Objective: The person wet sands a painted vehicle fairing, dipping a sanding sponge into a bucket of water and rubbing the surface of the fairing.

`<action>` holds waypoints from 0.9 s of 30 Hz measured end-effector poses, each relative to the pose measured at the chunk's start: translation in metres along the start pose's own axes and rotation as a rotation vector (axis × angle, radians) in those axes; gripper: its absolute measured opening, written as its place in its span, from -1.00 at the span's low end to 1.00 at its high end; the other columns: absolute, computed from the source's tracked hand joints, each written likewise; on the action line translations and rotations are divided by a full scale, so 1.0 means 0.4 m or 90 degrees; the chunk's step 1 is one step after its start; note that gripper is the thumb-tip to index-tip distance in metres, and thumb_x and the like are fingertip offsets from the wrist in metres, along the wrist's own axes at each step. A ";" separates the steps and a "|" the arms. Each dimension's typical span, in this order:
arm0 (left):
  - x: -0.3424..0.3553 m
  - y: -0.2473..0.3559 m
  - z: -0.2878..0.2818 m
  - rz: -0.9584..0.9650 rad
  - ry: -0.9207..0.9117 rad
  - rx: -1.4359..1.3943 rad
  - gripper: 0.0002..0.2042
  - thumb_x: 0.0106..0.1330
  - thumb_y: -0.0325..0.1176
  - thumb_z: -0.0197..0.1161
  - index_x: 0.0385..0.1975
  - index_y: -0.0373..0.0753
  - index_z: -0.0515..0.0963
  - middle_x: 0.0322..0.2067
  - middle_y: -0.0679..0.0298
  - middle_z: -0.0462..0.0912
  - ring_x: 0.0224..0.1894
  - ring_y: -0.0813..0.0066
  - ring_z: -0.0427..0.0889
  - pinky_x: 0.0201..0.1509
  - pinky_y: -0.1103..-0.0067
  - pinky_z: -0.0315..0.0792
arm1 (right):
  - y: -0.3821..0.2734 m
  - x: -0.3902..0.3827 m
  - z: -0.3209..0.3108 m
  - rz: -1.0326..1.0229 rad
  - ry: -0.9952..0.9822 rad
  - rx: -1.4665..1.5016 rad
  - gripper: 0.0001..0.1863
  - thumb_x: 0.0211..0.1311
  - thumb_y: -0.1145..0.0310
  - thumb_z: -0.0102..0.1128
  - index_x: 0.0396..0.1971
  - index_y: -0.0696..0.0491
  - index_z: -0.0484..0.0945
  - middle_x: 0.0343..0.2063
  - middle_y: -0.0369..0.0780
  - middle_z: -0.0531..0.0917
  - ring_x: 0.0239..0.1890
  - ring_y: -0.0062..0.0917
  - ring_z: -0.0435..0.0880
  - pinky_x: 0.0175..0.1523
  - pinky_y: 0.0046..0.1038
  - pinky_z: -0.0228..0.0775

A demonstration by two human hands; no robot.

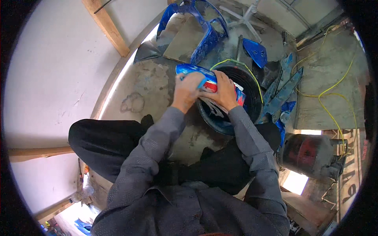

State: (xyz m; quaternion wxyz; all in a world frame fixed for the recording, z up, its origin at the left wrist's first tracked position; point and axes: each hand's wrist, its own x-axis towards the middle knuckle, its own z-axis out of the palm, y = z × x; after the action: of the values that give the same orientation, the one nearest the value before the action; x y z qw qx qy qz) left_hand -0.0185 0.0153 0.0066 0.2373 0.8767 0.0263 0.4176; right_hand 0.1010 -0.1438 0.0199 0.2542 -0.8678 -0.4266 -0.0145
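I hold a glossy blue plastic panel (pixel 192 70) with red and white patterning over a dark round tub (pixel 254 112). My left hand (pixel 187 88) is at the panel's left part, slightly blurred, its fingers curled; what they grip is hidden. My right hand (pixel 222 92) is closed on the panel's middle, fingers over the top and thumb toward my left hand. A yellow-green hose (pixel 258 84) runs over the tub's rim. The tub's inside is dark and partly hidden by the panel and my arms.
Blue body parts (pixel 202 39) lie ahead, with a triangular blue piece (pixel 254 51) and long pieces (pixel 283 94) at the right. A dark cylindrical tank (pixel 305 153) and yellow cable (pixel 334 84) are at the right. A white wall (pixel 51 78) with timber battens stands at the left.
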 end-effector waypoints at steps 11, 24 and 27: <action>-0.008 0.015 0.033 -0.058 0.003 -0.036 -0.63 0.20 -0.46 0.27 0.04 -0.10 0.65 0.04 0.25 0.75 0.15 0.19 0.68 0.31 0.18 0.30 | 0.010 0.004 0.017 -0.010 0.029 -0.034 0.20 -0.22 -0.35 0.66 0.35 0.15 0.44 0.29 -0.01 0.57 0.36 -0.08 0.50 0.39 -0.08 0.28; 0.000 0.011 0.001 -0.051 -0.010 0.042 -0.65 0.27 -0.51 0.24 0.05 -0.12 0.65 0.05 0.21 0.75 0.14 0.21 0.68 0.31 0.19 0.24 | 0.025 0.001 0.014 0.012 -0.004 0.012 0.34 -0.29 -0.51 0.60 0.41 0.13 0.37 0.35 0.00 0.51 0.43 -0.08 0.44 0.42 0.24 0.19; 0.003 -0.115 -0.078 -0.131 0.058 0.101 -0.69 0.26 -0.46 0.25 0.00 -0.09 0.64 0.02 0.29 0.73 0.15 0.29 0.67 0.29 0.17 0.22 | -0.024 0.005 0.005 -0.040 0.040 -0.006 0.21 -0.21 -0.37 0.66 0.36 0.16 0.43 0.28 0.02 0.57 0.35 -0.05 0.51 0.38 -0.06 0.29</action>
State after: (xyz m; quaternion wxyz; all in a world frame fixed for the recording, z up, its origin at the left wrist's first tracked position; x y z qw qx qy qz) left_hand -0.0338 0.0685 0.0043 0.2072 0.8656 0.1600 0.4269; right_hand 0.0947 -0.1365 0.0229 0.2630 -0.8542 -0.4455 -0.0518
